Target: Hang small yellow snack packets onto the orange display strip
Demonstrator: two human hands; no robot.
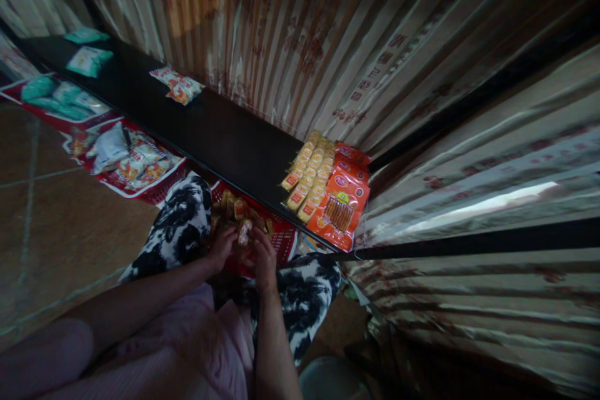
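Note:
My left hand (222, 249) and my right hand (263, 256) are over a red basket (285, 242) between my knees. A small wrapped snack (244, 232) with a shiny wrapper is between them, the fingers of both hands closed on its sides. Several yellow-brown wrapped snacks (230, 205) lie in the basket around it. On the black shelf beyond, yellow snack packets (307, 175) stand in rows, tight against orange snack bags (344, 203) at the right end. The image is dim, so the wrapper's print is unreadable.
To the left, one red basket holds orange-and-white snack bags (140, 159) and another holds teal bags (65, 97). More teal bags (90, 61) and an orange-and-white bag (178, 84) lie on the black shelf (220, 137). A pleated curtain (281, 31) hangs behind it.

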